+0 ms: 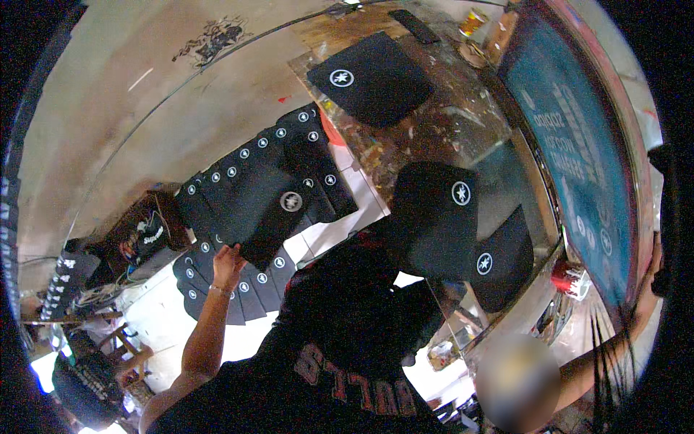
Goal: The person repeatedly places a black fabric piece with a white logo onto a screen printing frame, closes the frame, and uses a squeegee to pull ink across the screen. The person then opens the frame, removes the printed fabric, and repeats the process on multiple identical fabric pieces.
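Note:
My left hand [228,267] pinches the near edge of a black cut fabric panel [249,206] with a round white star emblem. The panel hangs above rows of similar black panels [238,163] that overlap on a white surface. On the right, my right hand [655,262] grips the outer edge of a tilted screen-printing frame [627,275] with blue mesh [571,145]; its fingertips are partly hidden. Between my hands, a worktable [463,108] bears more emblem-printed panels: one at its far end [383,79], one nearer [434,224] and another beside that [506,242].
A yellow can [473,22] and a dark flat slab [413,27] lie at the table's far end. A red-and-white tub [570,279] stands below the screen. Dark cords [600,347] hang near my right forearm. A dark box with cloth [148,231] and a wooden stool [123,351] are leftward.

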A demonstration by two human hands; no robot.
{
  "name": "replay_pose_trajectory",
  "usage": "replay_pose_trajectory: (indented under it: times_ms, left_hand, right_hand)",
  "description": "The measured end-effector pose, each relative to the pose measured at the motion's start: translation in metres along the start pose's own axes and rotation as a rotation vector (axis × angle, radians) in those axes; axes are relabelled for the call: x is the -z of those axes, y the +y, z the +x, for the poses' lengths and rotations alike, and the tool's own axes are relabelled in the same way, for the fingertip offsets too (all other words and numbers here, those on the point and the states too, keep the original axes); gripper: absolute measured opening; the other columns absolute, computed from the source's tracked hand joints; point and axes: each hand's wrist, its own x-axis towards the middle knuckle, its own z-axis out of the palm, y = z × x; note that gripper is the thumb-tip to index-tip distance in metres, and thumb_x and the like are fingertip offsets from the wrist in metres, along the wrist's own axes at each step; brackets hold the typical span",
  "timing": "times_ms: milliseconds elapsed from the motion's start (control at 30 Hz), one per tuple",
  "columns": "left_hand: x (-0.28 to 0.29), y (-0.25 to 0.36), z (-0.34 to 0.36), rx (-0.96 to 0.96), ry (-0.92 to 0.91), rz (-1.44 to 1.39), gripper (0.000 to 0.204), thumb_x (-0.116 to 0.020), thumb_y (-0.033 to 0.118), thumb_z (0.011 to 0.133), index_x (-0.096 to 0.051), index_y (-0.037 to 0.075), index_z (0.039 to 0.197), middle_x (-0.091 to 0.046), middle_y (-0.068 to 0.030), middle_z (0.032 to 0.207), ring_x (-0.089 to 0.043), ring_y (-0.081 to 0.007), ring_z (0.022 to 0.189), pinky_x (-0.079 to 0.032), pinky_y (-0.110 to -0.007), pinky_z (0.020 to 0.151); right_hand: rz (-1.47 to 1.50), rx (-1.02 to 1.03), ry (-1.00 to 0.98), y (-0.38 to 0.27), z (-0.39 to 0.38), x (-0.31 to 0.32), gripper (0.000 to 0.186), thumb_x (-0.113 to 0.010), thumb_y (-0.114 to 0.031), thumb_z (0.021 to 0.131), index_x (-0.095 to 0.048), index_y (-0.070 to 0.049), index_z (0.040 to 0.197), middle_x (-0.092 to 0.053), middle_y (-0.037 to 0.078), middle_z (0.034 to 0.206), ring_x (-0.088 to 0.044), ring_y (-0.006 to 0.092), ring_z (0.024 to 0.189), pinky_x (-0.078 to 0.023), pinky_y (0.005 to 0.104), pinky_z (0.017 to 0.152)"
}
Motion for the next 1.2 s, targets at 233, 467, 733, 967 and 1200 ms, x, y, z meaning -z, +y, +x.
replay_pose_trajectory:
  times_ms: [233,467,733,967,1200]
  left_hand:
    - [-0.097,-0.046,0.144,0.594,-0.046,0.380,0.046,-0.056,0.050,0.099,-0.070,0.017,0.128,-0.072,-0.0106,0.123,-0.068,-0.0343,0.111,-0.055,-0.050,0.093]
    - [-0.101,0.049,0.252,0.479,-0.101,0.387,0.051,-0.055,0.050,0.100,-0.065,0.016,0.135,-0.068,-0.0148,0.131,-0.065,-0.0303,0.122,-0.051,-0.042,0.104]
    - [-0.179,0.065,0.251,0.661,-0.079,0.203,0.044,-0.058,0.040,0.099,-0.064,0.015,0.135,-0.071,-0.0155,0.124,-0.069,-0.0294,0.114,-0.056,-0.045,0.096]
    - [-0.248,0.036,0.154,0.861,0.050,-0.090,0.033,-0.065,0.035,0.096,-0.069,0.010,0.118,-0.074,-0.0155,0.111,-0.072,-0.0314,0.102,-0.056,-0.045,0.088]
    - [-0.149,0.140,0.125,0.303,0.380,-0.135,0.020,-0.071,0.023,0.094,-0.073,0.005,0.103,-0.076,-0.0157,0.098,-0.073,-0.0292,0.089,-0.056,-0.042,0.079]
  right_hand:
    - [-0.630,0.101,-0.061,0.052,0.000,0.020,0.055,-0.042,-0.042,0.106,-0.052,-0.016,0.154,-0.044,0.017,0.158,-0.042,0.0329,0.145,-0.029,0.0442,0.123]
    - [-0.195,-0.228,0.029,0.035,-0.008,0.027,0.058,-0.044,-0.045,0.107,-0.053,-0.006,0.148,-0.050,0.021,0.151,-0.047,0.0350,0.139,-0.033,0.0437,0.119]
    - [0.148,-0.390,0.146,0.017,-0.007,0.022,0.065,-0.051,-0.047,0.106,-0.058,0.009,0.137,-0.060,0.029,0.138,-0.056,0.0382,0.129,-0.041,0.0432,0.112]
    - [0.015,-0.322,0.118,0.022,-0.009,0.025,0.060,-0.046,-0.043,0.107,-0.056,0.004,0.142,-0.057,0.025,0.143,-0.052,0.0365,0.134,-0.038,0.0429,0.115]
    - [-0.634,0.126,-0.064,0.025,-0.008,0.027,0.054,-0.036,-0.036,0.108,-0.050,-0.008,0.153,-0.048,0.018,0.155,-0.043,0.0330,0.144,-0.031,0.0427,0.121]
